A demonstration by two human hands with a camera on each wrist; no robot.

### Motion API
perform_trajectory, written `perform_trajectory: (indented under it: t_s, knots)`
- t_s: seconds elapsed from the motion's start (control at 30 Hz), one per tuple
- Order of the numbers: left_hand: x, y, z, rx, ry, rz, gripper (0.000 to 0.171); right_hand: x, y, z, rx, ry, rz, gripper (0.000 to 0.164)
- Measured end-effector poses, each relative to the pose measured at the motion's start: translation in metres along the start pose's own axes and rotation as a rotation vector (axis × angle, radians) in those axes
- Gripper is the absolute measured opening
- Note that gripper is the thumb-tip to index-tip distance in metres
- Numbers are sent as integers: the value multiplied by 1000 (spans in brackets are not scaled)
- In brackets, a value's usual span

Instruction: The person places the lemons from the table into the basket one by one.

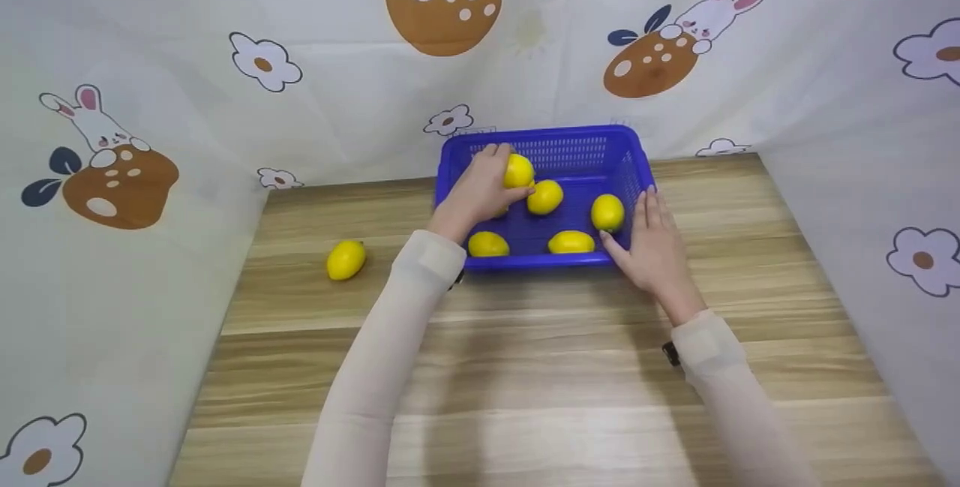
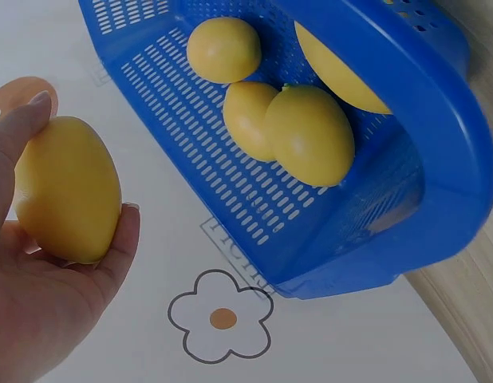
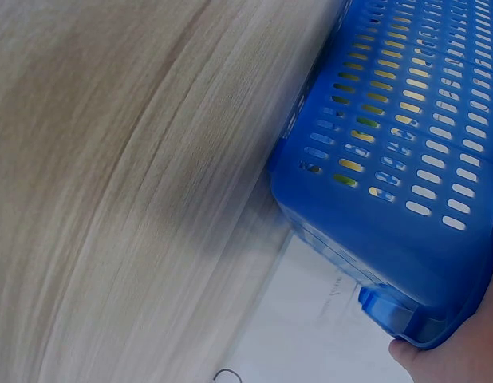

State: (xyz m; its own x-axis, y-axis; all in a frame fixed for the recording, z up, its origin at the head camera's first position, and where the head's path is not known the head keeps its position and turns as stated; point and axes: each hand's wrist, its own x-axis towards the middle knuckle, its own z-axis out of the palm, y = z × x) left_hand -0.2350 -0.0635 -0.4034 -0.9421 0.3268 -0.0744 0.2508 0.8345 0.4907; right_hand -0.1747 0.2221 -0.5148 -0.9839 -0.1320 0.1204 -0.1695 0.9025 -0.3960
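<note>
My left hand (image 1: 482, 185) holds a yellow lemon (image 2: 69, 190) between thumb and fingers, over the back left part of a blue plastic basket (image 1: 536, 262). Several other lemons lie in the basket, among them one near the middle (image 1: 546, 198), one by the right wall (image 1: 607, 214) and one along the front wall (image 1: 571, 241). Another lemon inside is mostly hidden by the left hand. At the basket's front right corner my right hand (image 1: 657, 251) holds the rim, thumb on the inner side and fingers along the right edge.
A single lemon (image 1: 346, 260) lies on the wood-grain table (image 1: 525, 367), left of the basket. Patterned cloth (image 1: 322, 112) hangs behind and at both sides of the table. The basket stands close to the back cloth.
</note>
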Motion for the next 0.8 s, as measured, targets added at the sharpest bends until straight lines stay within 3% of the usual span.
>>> perform_trajectory:
  t_s: [0.3,0.8]
  knots:
    - [-1,2,-1,0,-15,-14,79,0,0,-1,-7,-5,3,96]
    - [-9,-6,-1,-6,-7,-54,81,0,-1,-1,-10,-14,6,96]
